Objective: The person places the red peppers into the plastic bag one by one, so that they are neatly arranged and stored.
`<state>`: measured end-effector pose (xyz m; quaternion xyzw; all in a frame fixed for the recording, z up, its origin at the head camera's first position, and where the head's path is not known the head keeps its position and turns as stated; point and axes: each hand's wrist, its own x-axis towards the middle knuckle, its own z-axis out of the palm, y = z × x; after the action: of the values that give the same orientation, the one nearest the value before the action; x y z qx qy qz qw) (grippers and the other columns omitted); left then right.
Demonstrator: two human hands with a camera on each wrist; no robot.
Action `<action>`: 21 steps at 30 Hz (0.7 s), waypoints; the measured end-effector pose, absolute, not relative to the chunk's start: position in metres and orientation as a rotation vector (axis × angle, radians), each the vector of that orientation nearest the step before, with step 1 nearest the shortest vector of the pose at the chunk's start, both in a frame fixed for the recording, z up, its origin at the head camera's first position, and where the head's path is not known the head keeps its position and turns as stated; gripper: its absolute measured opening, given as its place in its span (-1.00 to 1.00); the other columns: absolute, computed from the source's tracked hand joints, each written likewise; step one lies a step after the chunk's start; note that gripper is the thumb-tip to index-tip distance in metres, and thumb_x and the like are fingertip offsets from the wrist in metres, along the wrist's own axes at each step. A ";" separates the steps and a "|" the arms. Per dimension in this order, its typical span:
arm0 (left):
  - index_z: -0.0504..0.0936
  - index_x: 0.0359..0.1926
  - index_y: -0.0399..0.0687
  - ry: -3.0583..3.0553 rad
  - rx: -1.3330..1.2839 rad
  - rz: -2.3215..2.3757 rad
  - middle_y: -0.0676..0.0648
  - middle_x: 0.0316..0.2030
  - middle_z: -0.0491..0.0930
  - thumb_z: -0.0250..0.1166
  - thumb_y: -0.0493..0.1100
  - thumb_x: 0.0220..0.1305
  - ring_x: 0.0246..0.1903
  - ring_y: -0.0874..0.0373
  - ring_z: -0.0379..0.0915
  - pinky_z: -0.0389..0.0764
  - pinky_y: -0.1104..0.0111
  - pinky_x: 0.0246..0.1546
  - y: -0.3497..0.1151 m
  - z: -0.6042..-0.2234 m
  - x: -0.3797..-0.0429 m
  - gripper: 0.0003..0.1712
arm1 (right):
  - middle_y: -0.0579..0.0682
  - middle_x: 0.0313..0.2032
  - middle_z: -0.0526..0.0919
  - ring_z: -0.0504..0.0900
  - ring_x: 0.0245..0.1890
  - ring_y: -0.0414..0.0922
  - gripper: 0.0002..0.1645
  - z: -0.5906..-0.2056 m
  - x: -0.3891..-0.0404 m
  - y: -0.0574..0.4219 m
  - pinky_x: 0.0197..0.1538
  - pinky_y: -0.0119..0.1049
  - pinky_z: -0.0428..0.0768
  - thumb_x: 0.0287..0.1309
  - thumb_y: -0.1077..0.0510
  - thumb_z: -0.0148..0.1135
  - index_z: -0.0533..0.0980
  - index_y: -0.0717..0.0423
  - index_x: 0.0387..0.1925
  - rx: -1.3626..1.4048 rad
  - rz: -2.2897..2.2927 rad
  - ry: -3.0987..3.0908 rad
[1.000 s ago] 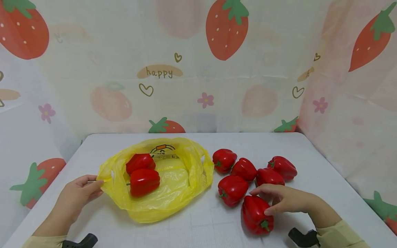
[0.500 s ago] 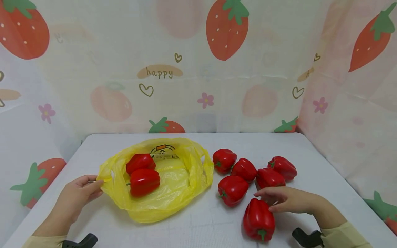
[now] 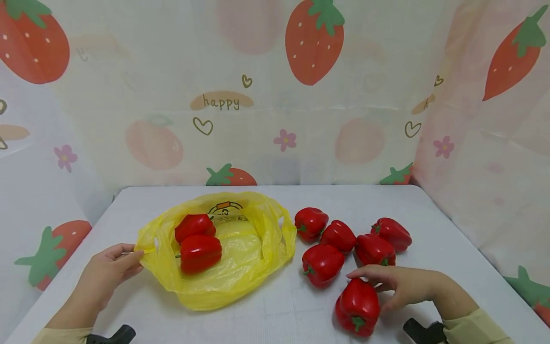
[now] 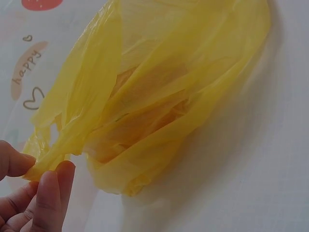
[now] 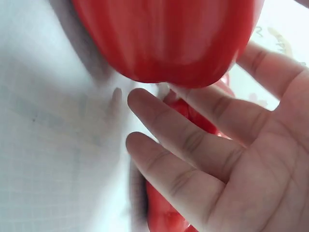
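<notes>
My left hand (image 3: 109, 267) pinches the left handle of a yellow plastic bag (image 3: 240, 291) between thumb and fingers; the left wrist view shows the pinched handle (image 4: 46, 164) up close. Two red bell peppers (image 3: 200, 254) lie inside the bag's wide mouth. At the front right, another red bell pepper (image 3: 357, 310) rests on the table, its green stem toward me. Around its far and right sides is my right hand (image 3: 408, 286). The right wrist view shows the fingers (image 5: 193, 140) loosely extended beside and behind this bell pepper (image 5: 169, 38), not wrapped round it.
Several more red bell peppers (image 3: 323, 265) lie clustered between the bag and the right side of the white table (image 3: 275, 325). Patterned cloth (image 3: 266, 95) with strawberries hangs behind and at both sides. A black wrist mount (image 3: 425, 330) sits below the right hand.
The front bell pepper has turned and shifted slightly toward me, its stem now pointing forward. My right thumb has come off its side. The left hand and bag have stayed put.
</notes>
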<state>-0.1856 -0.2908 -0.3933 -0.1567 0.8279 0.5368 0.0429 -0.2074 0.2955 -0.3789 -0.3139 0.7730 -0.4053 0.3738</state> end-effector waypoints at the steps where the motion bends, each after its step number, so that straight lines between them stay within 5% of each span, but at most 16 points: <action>1: 0.32 0.17 -0.30 2.530 -0.478 1.645 -0.24 0.05 0.42 0.19 0.10 0.20 -0.30 0.31 0.51 0.60 0.45 -0.25 -0.291 -0.393 -0.186 -0.31 | 0.11 0.18 0.27 0.27 0.17 0.02 -0.12 -0.379 -0.208 0.295 0.04 -0.33 0.50 -0.13 0.22 0.36 0.20 -0.02 0.27 -0.802 -1.040 1.985; 8: 0.33 0.16 -0.30 2.533 -0.473 1.638 -0.26 0.06 0.41 0.20 0.11 0.20 -0.28 0.29 0.51 0.60 0.43 -0.24 -0.291 -0.395 -0.186 -0.32 | 0.11 0.16 0.31 0.25 0.17 0.18 -0.17 -0.381 -0.205 0.292 0.08 -0.11 0.49 -0.10 0.19 0.37 0.22 0.05 0.25 -0.780 -1.054 2.008; 21: 0.30 0.17 -0.31 2.524 -0.477 1.644 -0.21 -0.01 0.49 0.18 0.11 0.21 -0.30 0.30 0.52 0.61 0.43 -0.25 -0.291 -0.395 -0.185 -0.31 | 0.04 0.05 0.46 0.42 0.07 -0.17 -0.40 -0.385 -0.207 0.284 0.02 -0.33 0.53 -0.02 0.19 0.32 0.38 -0.03 0.12 -0.836 -1.107 2.066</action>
<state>-0.1845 -0.2910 -0.3954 -0.1563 0.8268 0.5384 0.0461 -0.2068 0.2836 -0.3847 -0.3181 0.7864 -0.4215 0.3206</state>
